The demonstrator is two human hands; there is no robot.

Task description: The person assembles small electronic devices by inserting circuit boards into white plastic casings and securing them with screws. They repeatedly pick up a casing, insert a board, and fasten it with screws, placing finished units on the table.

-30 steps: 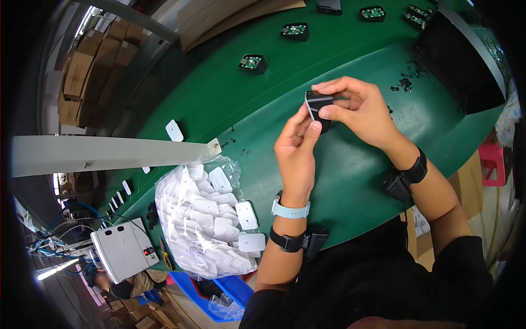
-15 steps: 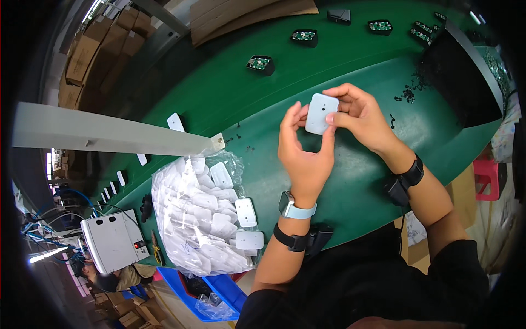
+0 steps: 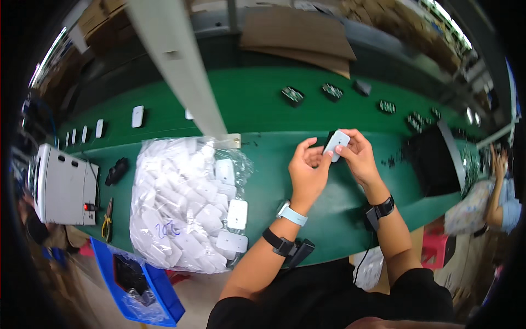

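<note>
Both hands are raised over the green bench, holding one small rounded white plastic cover [image 3: 336, 145] with a dark part showing along its far left edge. My left hand [image 3: 308, 174] has its thumb at the cover's lower end, fingers curled beside it. My right hand [image 3: 359, 160] grips the right side, its thumb pressed on the white face. A clear plastic bag [image 3: 175, 203] packed with similar white covers lies left of the hands. Loose white covers lie along its right side, one of them a white cover [image 3: 237, 214] with small holes.
Beyond the hands, black housings with green circuit boards [image 3: 292, 96] stand on the green belt [image 3: 246, 104]. A black bin [image 3: 435, 162] with small dark pieces beside it is at right. Left are pliers [image 3: 108, 220], a white machine [image 3: 66, 186] and a blue crate [image 3: 112, 285]. A metal post [image 3: 175, 66] rises behind the bag.
The whole view has swung round, bringing more of the belt's left side and another person's arm at right into sight. The held cover is now tilted, with its dark edge visible.
</note>
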